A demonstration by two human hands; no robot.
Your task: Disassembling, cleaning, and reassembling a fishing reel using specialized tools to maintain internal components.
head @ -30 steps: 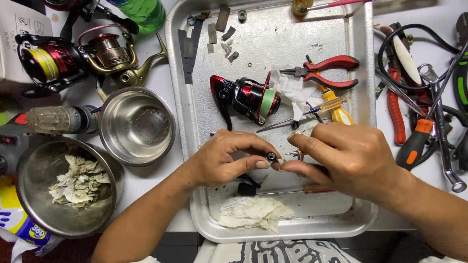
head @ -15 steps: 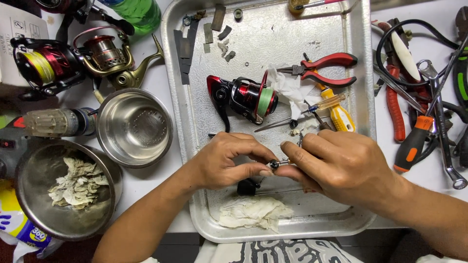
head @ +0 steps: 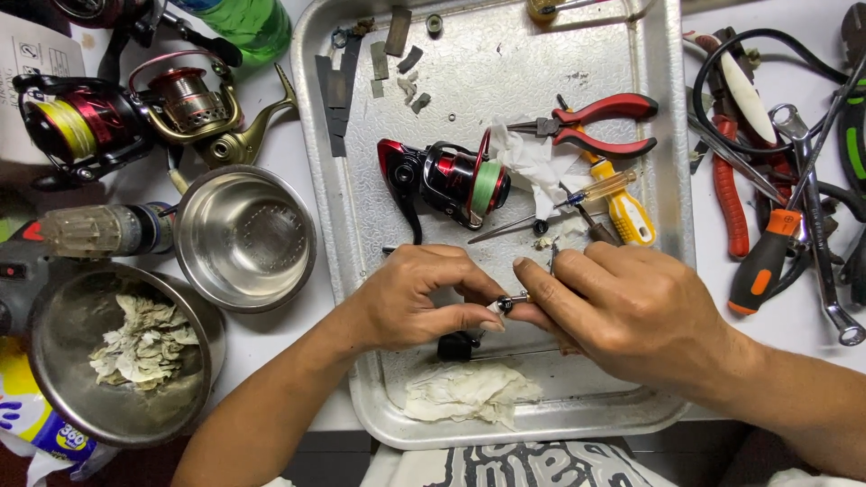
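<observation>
- A small black-and-silver reel part is pinched between the fingertips of the left hand and the right hand, above the metal tray.
- The red-and-black fishing reel lies partly taken apart on the tray; reassembly seems not yet done.
- A crumpled wipe lies just below the hands.

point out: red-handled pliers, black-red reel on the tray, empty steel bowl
red-handled pliers (head: 603, 124): head view, on the red handles.
black-red reel (head: 446, 179): head view, on the reel body by the spool.
empty steel bowl (head: 245, 236): head view, on its bare inner bottom.

Both hands pinch small reel part over tray.
</observation>
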